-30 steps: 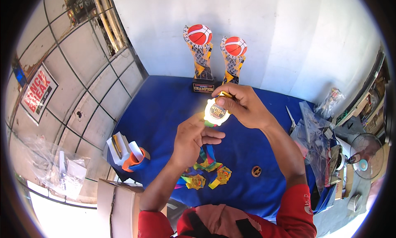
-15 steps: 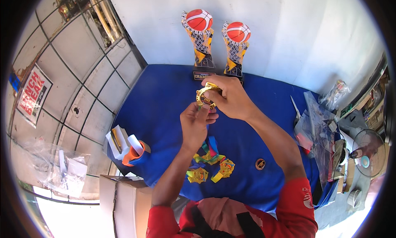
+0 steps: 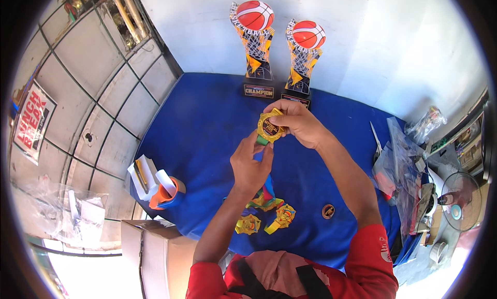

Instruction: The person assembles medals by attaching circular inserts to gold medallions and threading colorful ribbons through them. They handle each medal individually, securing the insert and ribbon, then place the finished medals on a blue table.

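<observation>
A gold medal (image 3: pixel 270 127) with a dark round centre is held up between my two hands over the blue-covered table (image 3: pixel 207 117). My right hand (image 3: pixel 301 124) pinches it from the right, thumb on its face. My left hand (image 3: pixel 252 161) grips its lower edge, where a green ribbon shows. Below my hands lie two more gold medals, one on the left (image 3: pixel 248 224) and one on the right (image 3: pixel 284 215), with colourful ribbons (image 3: pixel 264 199) bunched above them. A small round dark disc (image 3: pixel 328 211) lies by my right forearm.
Two basketball trophies, a taller-looking left one (image 3: pixel 257 45) and a right one (image 3: pixel 302 60), stand at the back by the white wall. An orange container (image 3: pixel 168 191) and white box (image 3: pixel 143 177) sit at the left edge. Plastic wrapping (image 3: pixel 401 164) and scissors (image 3: pixel 376 136) lie right; a cardboard box (image 3: pixel 165 252) stands near left.
The medal's dark centre now faces up more fully, and my right fingers have shifted to its right edge. The left hand has moved slightly lower. The whole view has shifted a little.
</observation>
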The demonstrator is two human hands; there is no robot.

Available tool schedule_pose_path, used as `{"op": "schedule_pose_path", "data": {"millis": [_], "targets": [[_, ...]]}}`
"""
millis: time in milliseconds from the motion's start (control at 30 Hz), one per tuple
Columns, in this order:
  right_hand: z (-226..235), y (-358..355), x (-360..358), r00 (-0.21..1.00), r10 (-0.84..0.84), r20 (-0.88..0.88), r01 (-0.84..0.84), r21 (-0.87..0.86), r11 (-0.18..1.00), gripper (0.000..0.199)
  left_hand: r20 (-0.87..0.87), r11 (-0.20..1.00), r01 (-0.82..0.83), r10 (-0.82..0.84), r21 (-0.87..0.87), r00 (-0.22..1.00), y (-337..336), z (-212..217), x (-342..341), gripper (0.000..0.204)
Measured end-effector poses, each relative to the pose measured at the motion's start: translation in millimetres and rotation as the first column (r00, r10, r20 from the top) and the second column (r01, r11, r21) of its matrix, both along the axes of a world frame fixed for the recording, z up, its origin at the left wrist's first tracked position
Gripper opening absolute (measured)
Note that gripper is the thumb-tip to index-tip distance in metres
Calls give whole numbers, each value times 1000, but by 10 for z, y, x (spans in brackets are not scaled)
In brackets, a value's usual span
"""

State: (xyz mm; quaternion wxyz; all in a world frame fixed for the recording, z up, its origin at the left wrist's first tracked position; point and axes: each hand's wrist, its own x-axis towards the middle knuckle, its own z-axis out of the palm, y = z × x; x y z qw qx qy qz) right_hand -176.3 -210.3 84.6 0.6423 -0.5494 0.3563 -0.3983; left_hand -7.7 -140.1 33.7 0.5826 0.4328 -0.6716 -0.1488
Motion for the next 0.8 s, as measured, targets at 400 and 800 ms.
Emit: {"op": "schedule_pose_path", "data": {"millis": [400,800], "targets": [[-3,461,247,865,65,497,-180,188,965,25,-496,908,369,-231,200,837,39,626,322,41],[647,845,419,945,-321,67,268,-719,641,43,-485,910,405,-314,91,816,296,1076,248,58]]}}
